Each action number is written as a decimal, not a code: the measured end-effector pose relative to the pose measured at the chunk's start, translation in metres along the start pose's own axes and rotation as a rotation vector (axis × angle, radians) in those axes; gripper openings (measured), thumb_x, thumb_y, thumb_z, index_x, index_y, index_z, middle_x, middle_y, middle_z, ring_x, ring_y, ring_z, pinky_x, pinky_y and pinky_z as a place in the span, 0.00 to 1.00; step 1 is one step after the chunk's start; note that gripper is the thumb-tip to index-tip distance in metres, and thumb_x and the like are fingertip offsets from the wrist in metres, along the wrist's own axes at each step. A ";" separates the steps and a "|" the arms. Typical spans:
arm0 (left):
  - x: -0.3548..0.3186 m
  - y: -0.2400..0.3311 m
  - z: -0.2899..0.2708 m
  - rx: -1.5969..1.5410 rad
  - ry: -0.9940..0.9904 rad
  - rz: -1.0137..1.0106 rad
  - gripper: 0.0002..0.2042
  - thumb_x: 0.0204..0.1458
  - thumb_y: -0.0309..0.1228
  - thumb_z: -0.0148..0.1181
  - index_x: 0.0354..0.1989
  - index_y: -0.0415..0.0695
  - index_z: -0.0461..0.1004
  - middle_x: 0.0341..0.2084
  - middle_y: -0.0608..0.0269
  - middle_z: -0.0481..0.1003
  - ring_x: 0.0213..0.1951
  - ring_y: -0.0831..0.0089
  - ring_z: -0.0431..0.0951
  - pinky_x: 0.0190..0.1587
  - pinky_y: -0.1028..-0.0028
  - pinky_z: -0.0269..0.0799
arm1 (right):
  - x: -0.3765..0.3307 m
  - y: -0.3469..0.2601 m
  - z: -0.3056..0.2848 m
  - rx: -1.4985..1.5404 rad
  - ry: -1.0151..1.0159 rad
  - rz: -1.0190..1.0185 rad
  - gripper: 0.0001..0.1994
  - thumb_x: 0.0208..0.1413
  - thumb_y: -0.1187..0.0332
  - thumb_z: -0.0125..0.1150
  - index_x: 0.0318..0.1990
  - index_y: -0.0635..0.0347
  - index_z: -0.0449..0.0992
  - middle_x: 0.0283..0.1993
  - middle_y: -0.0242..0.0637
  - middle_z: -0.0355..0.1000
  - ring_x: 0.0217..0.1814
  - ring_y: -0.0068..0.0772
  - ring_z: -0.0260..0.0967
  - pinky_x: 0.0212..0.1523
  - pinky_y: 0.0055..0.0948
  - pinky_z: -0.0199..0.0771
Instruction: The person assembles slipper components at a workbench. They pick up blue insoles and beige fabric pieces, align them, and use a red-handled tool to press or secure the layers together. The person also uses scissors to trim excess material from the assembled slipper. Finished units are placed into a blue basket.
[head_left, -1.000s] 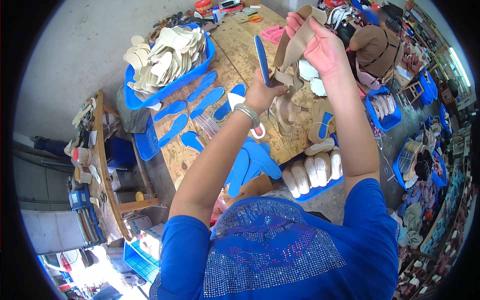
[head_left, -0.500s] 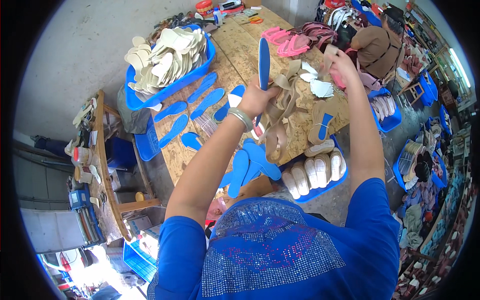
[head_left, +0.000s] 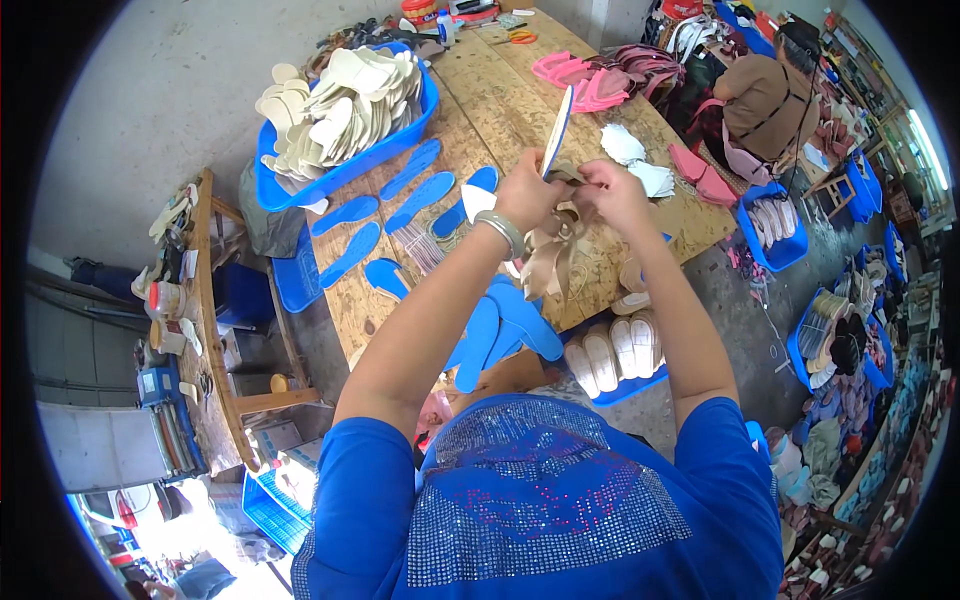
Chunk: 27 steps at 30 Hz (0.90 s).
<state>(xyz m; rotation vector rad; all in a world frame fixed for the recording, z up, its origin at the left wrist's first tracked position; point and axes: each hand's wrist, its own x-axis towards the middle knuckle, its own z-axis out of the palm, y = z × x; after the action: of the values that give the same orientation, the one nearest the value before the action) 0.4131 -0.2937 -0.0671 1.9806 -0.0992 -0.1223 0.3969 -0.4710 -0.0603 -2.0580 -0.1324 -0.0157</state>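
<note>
The left hand [head_left: 530,195] is closed around an upright insole [head_left: 557,130] above the wooden table [head_left: 490,75]; the right hand [head_left: 615,195], fingers bent close together, seems to pinch the tan strip [head_left: 545,265] just beside it. The insole looks light and bendy but firm, best gripped by its edges; the strip looks soft and limp, best taken near an end. Fingers hide the insole's lower part, and the strip's ends are lost among its folds.

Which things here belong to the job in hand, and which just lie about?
Likely in the job:
insole in the left hand
tan strips at the right hand
loose blue insoles

Apparently lying about:
pink pieces
white pieces
orange-handled scissors
</note>
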 end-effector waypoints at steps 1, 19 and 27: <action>-0.002 0.001 0.000 0.031 0.006 0.020 0.24 0.42 0.34 0.65 0.48 0.40 0.67 0.36 0.51 0.76 0.40 0.60 0.77 0.44 0.67 0.71 | 0.004 0.009 -0.010 0.174 0.016 -0.009 0.14 0.45 0.72 0.63 0.42 0.58 0.76 0.35 0.38 0.76 0.37 0.30 0.72 0.39 0.28 0.70; 0.026 0.003 -0.002 0.303 -0.136 0.111 0.22 0.43 0.37 0.68 0.45 0.40 0.68 0.32 0.57 0.76 0.34 0.71 0.76 0.38 0.72 0.71 | -0.062 0.024 -0.214 0.672 -0.110 0.308 0.11 0.50 0.70 0.61 0.41 0.56 0.71 0.26 0.28 0.69 0.20 0.14 0.62 0.18 0.16 0.58; 0.071 0.029 0.006 0.180 -0.060 0.212 0.22 0.41 0.28 0.65 0.47 0.42 0.69 0.29 0.51 0.78 0.31 0.62 0.80 0.36 0.66 0.73 | -0.163 -0.007 -0.189 0.405 -0.322 0.186 0.06 0.46 0.69 0.63 0.29 0.61 0.77 0.29 0.33 0.74 0.23 0.21 0.68 0.30 0.24 0.70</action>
<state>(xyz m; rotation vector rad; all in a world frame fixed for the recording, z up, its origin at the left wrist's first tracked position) 0.4822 -0.3196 -0.0453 2.1318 -0.3695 -0.0362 0.2429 -0.6484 0.0234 -1.6477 -0.1298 0.4259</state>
